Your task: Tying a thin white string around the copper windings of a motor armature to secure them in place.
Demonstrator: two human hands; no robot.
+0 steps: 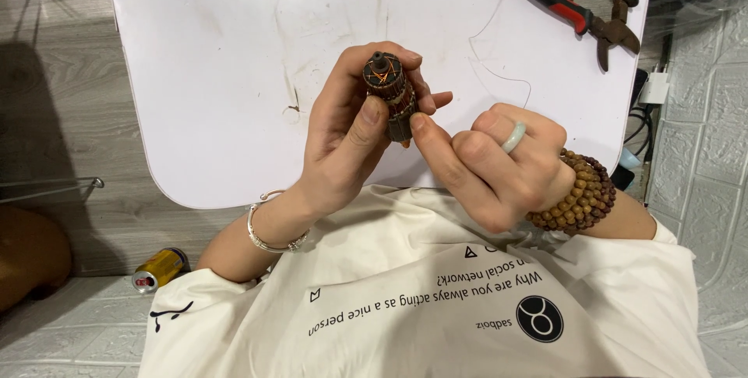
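**A:** What do you have at the hands?

**B:** On my feed, the left hand (343,140) is wrapped around a small motor armature (391,95), a dark cylinder with copper windings and a short shaft at its upper end. The thumb lies along its near side and the fingers curl behind it, so that hand is clamped on the part. It is held up over the near edge of the white table (234,74), tilted a little, not resting on the surface.

**A:** And the right?

**B:** The right hand (499,164) is curled almost into a fist. Its thumb and forefinger tips meet at the lower end of the armature, touching it. A fine wire (499,74) loops over the tabletop just beyond that hand; I cannot tell whether the fingertips pinch it. There is a pale ring (513,136) on one finger and a wooden bead bracelet (580,191) wound round the wrist. The left wrist carries a thin silver bangle (269,238).

**A:** Further out?

**B:** Red-handled pliers (576,12) lie at the table's far right corner, well apart from both hands. A yellow drink can (160,269) lies on its side on the floor to the left, near the person's elbow. Cables and a white plug (654,86) sit beside the table's right edge.
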